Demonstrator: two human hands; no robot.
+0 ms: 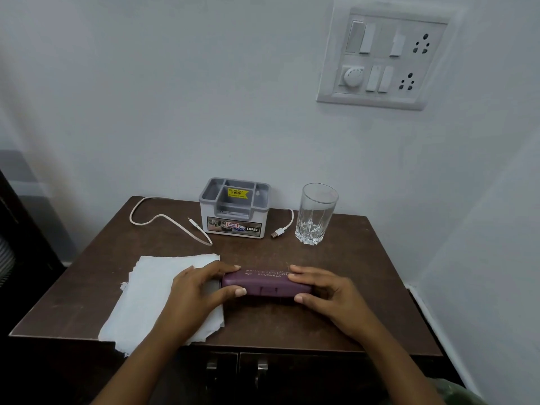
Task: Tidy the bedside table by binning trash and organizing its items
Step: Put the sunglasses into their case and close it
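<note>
A purple spectacle case (264, 283) lies closed on the dark wooden bedside table (365, 287), near its middle. My left hand (198, 293) grips the case's left end, thumb in front and fingers behind. At the case's right end my right hand (324, 293) holds it the same way. A stack of white paper sheets (146, 296) lies at the front left, partly under my left hand and hanging over the table's front edge. Behind stands a grey and white desk organizer (235, 209) with several compartments. A white USB cable (163, 219) trails around the organizer. A clear drinking glass (314, 213) stands upright at the right.
The table backs onto a pale wall with a switch and socket panel (382, 54) above right. Cabinet doors with two metal handles (236, 368) sit below the front edge. A dark piece of furniture (17, 252) stands at the left.
</note>
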